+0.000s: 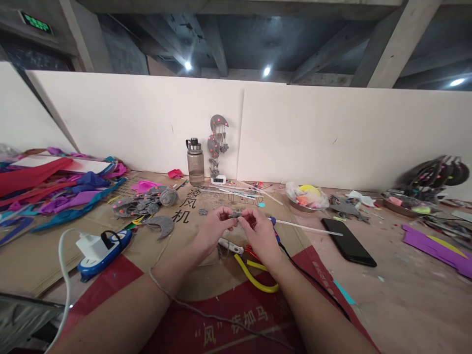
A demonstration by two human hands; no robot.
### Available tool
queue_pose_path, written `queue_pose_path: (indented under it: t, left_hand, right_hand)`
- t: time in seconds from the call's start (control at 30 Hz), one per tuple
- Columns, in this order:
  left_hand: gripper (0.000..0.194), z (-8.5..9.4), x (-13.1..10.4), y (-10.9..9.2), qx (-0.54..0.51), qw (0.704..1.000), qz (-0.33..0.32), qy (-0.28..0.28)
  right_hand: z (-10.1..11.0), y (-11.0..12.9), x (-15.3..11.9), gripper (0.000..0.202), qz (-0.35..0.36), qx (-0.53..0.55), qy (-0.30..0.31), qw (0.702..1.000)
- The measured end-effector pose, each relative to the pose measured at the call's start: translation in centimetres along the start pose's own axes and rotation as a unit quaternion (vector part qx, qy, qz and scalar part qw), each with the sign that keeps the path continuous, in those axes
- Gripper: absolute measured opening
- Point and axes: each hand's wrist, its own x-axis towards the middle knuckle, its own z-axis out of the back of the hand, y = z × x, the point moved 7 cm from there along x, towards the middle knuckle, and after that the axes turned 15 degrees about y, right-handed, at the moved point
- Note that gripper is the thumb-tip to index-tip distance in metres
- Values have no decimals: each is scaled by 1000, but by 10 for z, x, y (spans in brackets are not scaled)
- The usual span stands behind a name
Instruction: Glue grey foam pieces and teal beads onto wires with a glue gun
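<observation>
My left hand [216, 228] and my right hand [260, 233] meet over the cardboard. Between their fingertips they pinch a small grey fuzzy felt piece [235, 214], partly covered by the fingers. Another small grey felt piece [202, 212] lies just left of my left hand. Behind my right hand a blue glue gun is mostly hidden, with a clear glue stick [309, 227] poking out to the right. Below the hands lie a white-handled tool [230, 246] and a yellow looped handle [254, 279]. Grey yarn [199, 310] runs across my left forearm.
A power strip [105, 255] sits left, near grey felt shapes and a crescent [160, 227]. A water bottle [195, 163] and a hanging felt ornament [218, 142] stand at the back. A phone [348, 242] and a bowl [307, 196] are right. Coloured fabric [73, 187] piles far left.
</observation>
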Motion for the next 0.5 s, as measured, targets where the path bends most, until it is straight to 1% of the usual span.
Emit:
queue_pose_path:
  t: [0.13,0.2,0.27,0.4,0.5]
  left_hand:
    - [21,-8,-2,3,4,999,5,33]
    - [20,-10,-1,3,-9,999,8,52]
    - [21,-9,-1,4,-29,998,14,60]
    - [23,-2,1,6,-64,996,39,39]
    - [22,6,3,3,-57,998,29,12]
  right_hand:
    - [2,3,1,12,-3,-18,-5,1000]
    - [3,5,2,14,0,-4,4,1000]
    - [3,5,1,18,1,18,16,1000]
    - [2,1,0,19,-1,34,19,999]
    - [2,-2,1,18,-7,31,7,999]
